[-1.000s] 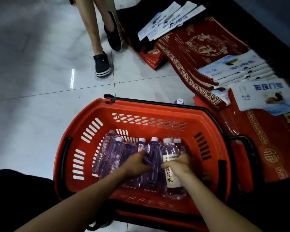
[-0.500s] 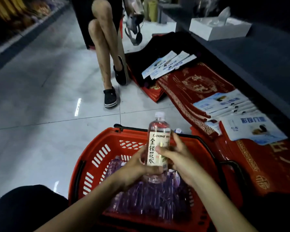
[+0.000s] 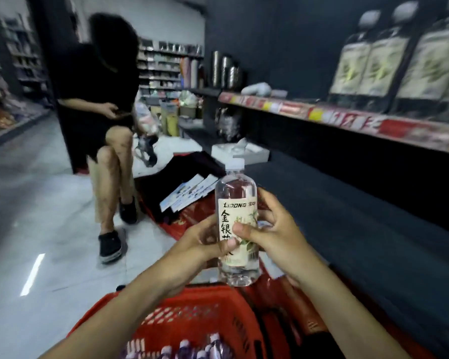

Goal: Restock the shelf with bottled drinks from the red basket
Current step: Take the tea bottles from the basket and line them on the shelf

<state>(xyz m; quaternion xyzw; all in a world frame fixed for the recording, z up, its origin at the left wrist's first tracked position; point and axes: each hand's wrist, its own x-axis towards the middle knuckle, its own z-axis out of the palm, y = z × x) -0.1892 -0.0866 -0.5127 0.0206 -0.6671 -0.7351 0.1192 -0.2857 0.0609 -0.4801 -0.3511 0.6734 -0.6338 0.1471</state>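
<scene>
Left hand [image 3: 196, 244], right hand [image 3: 278, 230] gripped upright bottle [image 3: 236, 200] over red basket [image 3: 192, 304]; shelf [image 3: 335, 117] lay rightward, nearer right hand.

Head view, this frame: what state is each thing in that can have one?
clear labelled bottle: capped, upright, held above the basket by both hands.
left hand: grips the bottle's lower label.
right hand: grips the label, thumb across the front.
red basket: below the hands, holding purple bottles.
purple bottles: caps up in the basket.
large shelf bottles: upright in a row, blurred.
</scene>
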